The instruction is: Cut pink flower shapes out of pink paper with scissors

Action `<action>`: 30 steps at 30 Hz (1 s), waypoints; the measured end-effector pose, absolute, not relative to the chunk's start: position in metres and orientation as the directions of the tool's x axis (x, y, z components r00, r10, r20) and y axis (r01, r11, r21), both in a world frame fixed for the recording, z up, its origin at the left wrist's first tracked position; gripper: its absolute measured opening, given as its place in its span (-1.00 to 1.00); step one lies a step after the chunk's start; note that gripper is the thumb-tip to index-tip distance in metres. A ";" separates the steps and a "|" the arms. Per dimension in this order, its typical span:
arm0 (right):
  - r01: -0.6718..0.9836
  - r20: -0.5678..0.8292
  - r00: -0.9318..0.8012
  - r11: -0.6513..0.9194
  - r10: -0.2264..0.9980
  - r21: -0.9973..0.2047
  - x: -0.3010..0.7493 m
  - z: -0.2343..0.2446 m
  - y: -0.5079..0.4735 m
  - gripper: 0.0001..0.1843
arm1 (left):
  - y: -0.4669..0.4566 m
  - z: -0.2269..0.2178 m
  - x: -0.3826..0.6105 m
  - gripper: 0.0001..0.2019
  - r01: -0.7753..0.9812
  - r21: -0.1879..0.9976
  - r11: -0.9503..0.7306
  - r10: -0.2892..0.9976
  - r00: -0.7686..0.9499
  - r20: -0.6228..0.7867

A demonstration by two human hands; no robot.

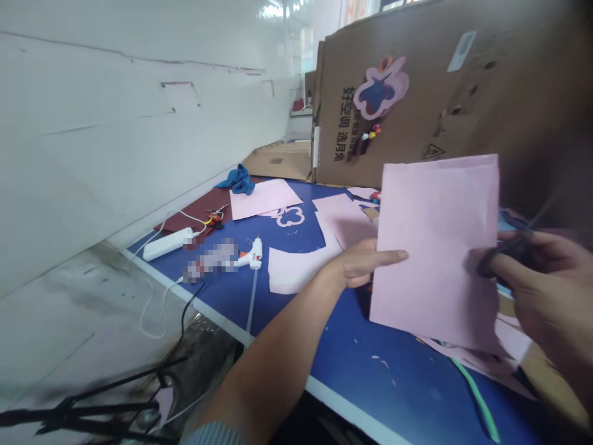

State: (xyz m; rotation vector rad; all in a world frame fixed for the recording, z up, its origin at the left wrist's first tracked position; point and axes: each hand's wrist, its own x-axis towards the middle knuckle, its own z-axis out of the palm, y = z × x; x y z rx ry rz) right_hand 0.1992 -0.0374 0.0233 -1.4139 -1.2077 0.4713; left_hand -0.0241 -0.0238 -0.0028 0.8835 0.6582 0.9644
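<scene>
Pink sheet [438,247] is uncut, pinched by left hand [359,262]; right hand [551,290] grips blurred dark tool [504,250] at its edge.

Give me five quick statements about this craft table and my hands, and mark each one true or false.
1. The left hand holds the pink sheet by its left edge. True.
2. The right hand is empty. False: its grip is closed on a dark tool, too blurred to identify.
3. The glue gun lies on the blue table. True.
4. The cloth near the wall is red. False: it is blue.
5. A flower cutout is stuck on the cardboard box. True.
</scene>
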 end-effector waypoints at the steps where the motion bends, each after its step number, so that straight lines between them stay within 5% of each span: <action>1: 0.348 0.309 0.370 0.178 0.876 -0.920 0.198 0.023 -0.036 -0.69 | -0.022 -0.004 -0.025 -0.84 -0.428 0.859 0.280 0.904 0.419 -0.085; 6: 0.102 0.270 0.208 0.253 0.940 -0.962 0.198 0.018 -0.026 -0.60 | -0.011 -0.004 -0.028 -0.71 -0.511 0.817 0.267 0.912 0.407 -0.043; 30: 0.060 0.274 0.203 0.267 0.940 -0.962 0.205 0.012 -0.019 -0.58 | -0.013 0.005 -0.025 -0.65 -0.549 0.808 0.215 0.927 0.375 0.009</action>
